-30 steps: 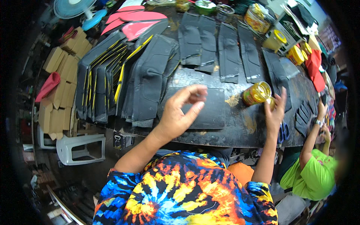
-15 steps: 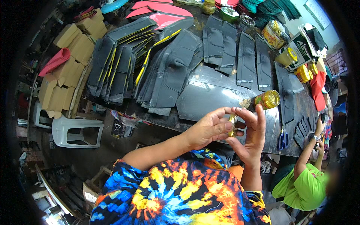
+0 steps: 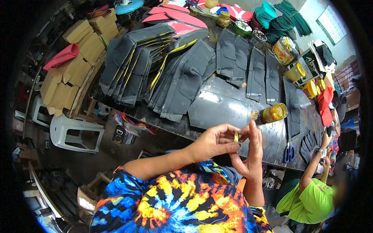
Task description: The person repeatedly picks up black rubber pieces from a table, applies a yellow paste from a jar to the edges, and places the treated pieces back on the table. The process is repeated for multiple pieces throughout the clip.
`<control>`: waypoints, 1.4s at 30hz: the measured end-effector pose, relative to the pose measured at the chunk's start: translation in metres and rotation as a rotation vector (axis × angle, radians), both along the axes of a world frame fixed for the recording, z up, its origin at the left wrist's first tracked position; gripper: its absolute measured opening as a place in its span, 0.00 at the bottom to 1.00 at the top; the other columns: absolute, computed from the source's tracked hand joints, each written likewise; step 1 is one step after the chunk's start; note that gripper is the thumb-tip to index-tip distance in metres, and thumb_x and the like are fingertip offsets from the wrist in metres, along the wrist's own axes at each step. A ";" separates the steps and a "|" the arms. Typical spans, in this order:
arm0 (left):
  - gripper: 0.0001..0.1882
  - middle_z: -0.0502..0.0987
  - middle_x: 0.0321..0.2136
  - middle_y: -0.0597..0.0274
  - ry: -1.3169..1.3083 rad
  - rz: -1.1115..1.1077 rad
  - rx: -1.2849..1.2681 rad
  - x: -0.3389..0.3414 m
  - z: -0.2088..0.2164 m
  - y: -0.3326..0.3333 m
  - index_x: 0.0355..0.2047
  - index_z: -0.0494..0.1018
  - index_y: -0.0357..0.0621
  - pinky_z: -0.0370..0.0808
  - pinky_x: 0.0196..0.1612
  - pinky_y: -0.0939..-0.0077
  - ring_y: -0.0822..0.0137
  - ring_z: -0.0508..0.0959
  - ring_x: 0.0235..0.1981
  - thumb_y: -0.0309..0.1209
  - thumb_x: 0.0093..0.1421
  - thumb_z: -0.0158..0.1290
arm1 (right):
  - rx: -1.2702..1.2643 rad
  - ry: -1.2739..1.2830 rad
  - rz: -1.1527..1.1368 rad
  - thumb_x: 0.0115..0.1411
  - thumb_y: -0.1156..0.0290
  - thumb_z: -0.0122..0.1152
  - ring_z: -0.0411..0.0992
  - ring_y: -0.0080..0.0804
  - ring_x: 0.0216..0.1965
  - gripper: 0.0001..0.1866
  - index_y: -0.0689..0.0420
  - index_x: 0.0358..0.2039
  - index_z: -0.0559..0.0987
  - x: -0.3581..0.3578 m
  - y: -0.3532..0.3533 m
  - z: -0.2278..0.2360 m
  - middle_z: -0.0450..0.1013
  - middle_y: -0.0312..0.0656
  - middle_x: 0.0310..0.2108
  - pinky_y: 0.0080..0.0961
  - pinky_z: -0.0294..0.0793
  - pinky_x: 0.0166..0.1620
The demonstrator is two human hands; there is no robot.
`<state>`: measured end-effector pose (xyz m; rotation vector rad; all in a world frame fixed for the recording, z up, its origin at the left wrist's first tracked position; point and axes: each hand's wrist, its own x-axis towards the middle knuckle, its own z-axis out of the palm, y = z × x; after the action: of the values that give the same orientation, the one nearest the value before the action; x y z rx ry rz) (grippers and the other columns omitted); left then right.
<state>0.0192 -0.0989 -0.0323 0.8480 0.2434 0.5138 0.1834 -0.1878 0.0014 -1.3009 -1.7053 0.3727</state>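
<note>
My left hand (image 3: pixel 215 143) pinches a small shiny gold-yellow round thing (image 3: pixel 236 137) between thumb and fingers. It shows nearly edge-on, so I cannot tell whether it is a lid or a roll of tape. Close against it on the right is my right hand (image 3: pixel 252 149). Its index finger points up, the thumb is apart below, and other fingertips reach towards the gold thing. Just beyond the hands, a glass jar (image 3: pixel 274 113) with yellow contents leans or lies on the dark table (image 3: pixel 229 91).
Stacks of dark grey cut pieces (image 3: pixel 182 81) cover the table's left half, with pink pieces (image 3: pixel 186 28) behind. Blue-handled scissors (image 3: pixel 288 152) lie at the right edge. A co-worker in a green shirt (image 3: pixel 311 196) is at right. A white stool (image 3: pixel 75 132) stands at left.
My hands have come a little lower and left in view. The gold thing sits deeper in my left fingers, and my right fingers are closer together. The whole view has shifted slightly.
</note>
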 end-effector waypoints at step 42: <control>0.53 0.74 0.59 0.46 0.270 -0.149 0.686 0.019 -0.009 -0.034 0.77 0.38 0.48 0.73 0.61 0.63 0.58 0.78 0.56 0.34 0.63 0.65 | -0.175 0.425 -0.081 0.52 0.70 0.78 0.74 0.35 0.57 0.51 0.56 0.73 0.59 0.024 -0.081 -0.050 0.76 0.46 0.54 0.34 0.69 0.62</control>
<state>0.0386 -0.1326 -0.0418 1.5969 0.2509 0.3384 0.2077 -0.2687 -0.0484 -1.2999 -1.2816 0.7094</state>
